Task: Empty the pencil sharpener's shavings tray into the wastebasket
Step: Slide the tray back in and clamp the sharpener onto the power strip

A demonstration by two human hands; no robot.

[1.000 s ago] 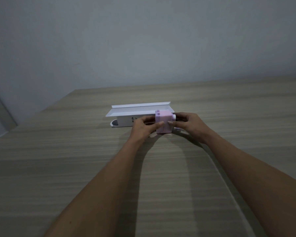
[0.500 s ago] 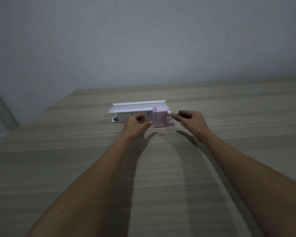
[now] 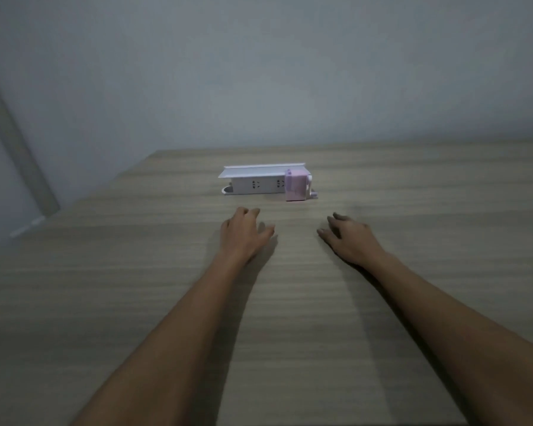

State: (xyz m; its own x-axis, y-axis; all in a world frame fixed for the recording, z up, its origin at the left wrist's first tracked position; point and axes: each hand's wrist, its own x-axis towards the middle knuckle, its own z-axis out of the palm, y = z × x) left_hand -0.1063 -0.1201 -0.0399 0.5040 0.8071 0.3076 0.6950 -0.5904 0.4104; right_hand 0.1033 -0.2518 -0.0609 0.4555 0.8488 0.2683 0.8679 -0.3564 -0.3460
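Left hand (image 3: 243, 233) now off the pencil sharpener (image 3: 296, 188), withdrawn toward the body, fingers loose and apart, grip on nothing, low over the worktop (image 3: 105, 287). White power strip (image 3: 256, 186) beyond, under a flat white lid (image 3: 259, 171); sharpener upright against its right end, crank side to the right. Right hand (image 3: 348, 239) likewise pulled back, fingers spread, nothing held. Sharpener well apart from both grips, ahead and between them. Release suggests tray seated, sharpener set down for good; whether emptied, not shown. No wastebasket in view.
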